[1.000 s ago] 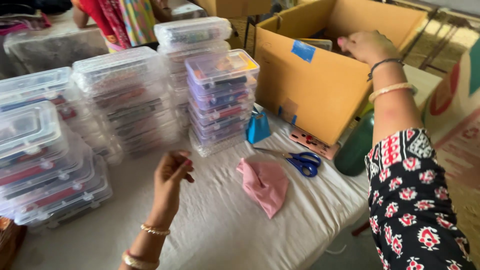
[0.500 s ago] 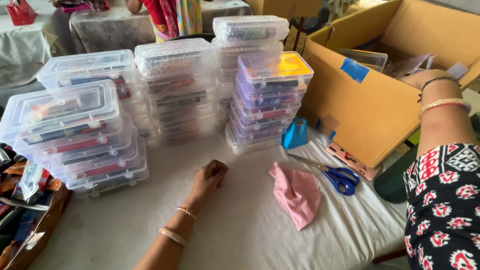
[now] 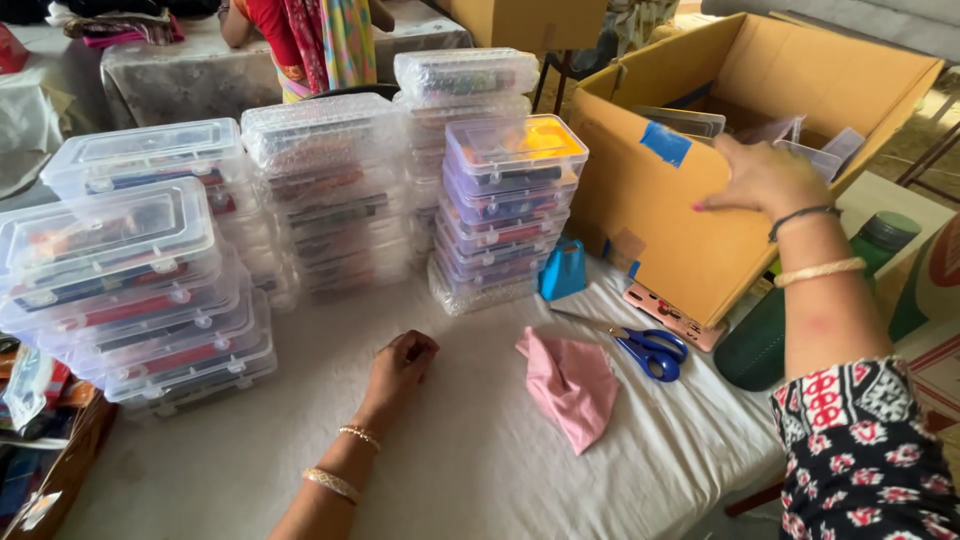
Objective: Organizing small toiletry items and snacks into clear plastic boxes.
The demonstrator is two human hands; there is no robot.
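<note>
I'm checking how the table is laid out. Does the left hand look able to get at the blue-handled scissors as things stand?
Probably yes. The left hand rests on the white cloth, holding nothing visible. Only the pink cloth lies between it and the scissors, low enough to pass over.

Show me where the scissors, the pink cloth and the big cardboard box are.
scissors (image 3: 650,350): head view, on the blue handles.
pink cloth (image 3: 572,385): head view, on the middle of the folded fabric.
cardboard box (image 3: 660,215): head view, on the near outer wall, below the blue tape.
</note>
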